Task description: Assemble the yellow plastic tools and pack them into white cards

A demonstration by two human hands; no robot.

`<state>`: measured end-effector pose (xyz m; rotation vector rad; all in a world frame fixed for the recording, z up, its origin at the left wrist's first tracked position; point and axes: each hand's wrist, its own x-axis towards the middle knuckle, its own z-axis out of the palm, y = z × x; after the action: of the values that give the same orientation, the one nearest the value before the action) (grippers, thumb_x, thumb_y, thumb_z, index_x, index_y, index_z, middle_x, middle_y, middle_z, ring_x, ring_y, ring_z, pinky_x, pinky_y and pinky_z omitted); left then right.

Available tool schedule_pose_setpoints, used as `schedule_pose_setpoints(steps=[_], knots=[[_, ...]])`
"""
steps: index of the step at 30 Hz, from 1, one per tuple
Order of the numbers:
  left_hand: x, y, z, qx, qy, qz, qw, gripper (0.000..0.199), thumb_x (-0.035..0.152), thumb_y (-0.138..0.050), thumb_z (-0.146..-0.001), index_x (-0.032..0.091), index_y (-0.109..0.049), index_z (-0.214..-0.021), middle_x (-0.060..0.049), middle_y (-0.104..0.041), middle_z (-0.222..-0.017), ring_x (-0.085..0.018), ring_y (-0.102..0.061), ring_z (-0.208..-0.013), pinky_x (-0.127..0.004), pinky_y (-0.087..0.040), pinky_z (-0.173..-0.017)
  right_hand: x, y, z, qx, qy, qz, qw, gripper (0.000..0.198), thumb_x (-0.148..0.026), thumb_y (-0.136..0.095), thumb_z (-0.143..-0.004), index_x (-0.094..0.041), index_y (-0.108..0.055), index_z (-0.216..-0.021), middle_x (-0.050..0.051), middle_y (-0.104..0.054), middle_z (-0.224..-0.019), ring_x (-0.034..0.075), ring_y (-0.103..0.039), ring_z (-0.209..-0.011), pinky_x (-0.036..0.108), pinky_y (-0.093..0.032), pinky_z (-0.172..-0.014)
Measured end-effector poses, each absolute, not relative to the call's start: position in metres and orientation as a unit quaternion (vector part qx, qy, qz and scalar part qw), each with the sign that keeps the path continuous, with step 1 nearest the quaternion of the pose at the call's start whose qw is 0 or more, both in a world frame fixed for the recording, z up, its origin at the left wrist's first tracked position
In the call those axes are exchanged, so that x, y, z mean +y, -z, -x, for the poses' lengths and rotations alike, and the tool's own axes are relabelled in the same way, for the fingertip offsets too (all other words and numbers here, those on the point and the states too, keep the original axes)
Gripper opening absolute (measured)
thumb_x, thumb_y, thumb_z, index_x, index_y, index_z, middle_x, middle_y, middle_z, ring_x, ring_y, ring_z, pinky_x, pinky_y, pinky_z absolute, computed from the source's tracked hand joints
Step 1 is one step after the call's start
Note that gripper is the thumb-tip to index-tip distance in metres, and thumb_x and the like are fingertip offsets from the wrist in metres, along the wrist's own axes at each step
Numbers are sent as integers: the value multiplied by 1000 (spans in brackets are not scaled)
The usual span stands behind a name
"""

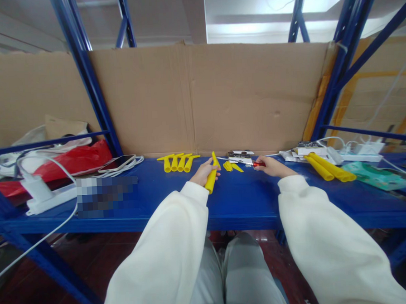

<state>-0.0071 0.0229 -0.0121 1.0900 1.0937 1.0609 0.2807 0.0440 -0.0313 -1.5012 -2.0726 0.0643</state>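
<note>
My left hand (204, 173) is wrapped round a yellow plastic handle (210, 183), a tube with a narrower piece at its top, held tilted above the blue shelf. In my right hand (267, 166) is a red-handled screwdriver (258, 164), its thin metal shaft pointing left toward small metal bits on the shelf. Between the hands lie several small yellow flat pieces (231, 167). Behind them sits a small black and white box (240, 157). Left of my left hand, several yellow handles with crosspieces (178, 163) stand in a row.
Two long yellow tubes (326, 168) lean on a white packet at the right, beside a green plastic bag (376, 175) and a power strip (363, 155). At the left are a phone (117, 163), cables, another power strip (52, 198) and a red bag (77, 161). Cardboard (220, 101) walls the back.
</note>
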Motion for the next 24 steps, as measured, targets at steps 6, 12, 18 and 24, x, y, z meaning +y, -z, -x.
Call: schedule_pose_setpoints(steps=[6,12,18,24], knots=[[28,15,8,459,-448,-466,610,72,3,-48,-92,24,-26,-158,-2,-66,-80,-9,-54,-48,-18,-41,-43,41,29,-278,-770,-17,570,286,3,-20,-64,-79,-21,-62,-80,4,-71,-78,19,-63,-73,29,-50,-74],[33,17,11,438,-444,-445,643,74,4,-46,-93,26,-20,-159,-4,-68,-84,-10,-56,-49,-18,-44,-43,42,30,-277,-775,-2,560,293,3,-22,-64,-79,-21,-64,-82,4,-71,-77,20,-65,-74,30,-51,-74],[38,17,12,411,-433,-430,677,72,5,-42,-96,27,-16,-159,-6,-69,-87,-9,-54,-47,-18,-43,-44,43,31,-276,-764,4,575,294,4,-21,-65,-78,-21,-65,-83,5,-72,-80,21,-66,-78,31,-51,-76],[36,16,12,412,-436,-429,675,70,5,-39,-96,26,-16,-159,-5,-68,-85,-9,-52,-46,-18,-41,-42,38,27,-274,-754,5,591,285,4,-19,-66,-78,-21,-64,-81,5,-73,-81,21,-66,-77,31,-50,-77]])
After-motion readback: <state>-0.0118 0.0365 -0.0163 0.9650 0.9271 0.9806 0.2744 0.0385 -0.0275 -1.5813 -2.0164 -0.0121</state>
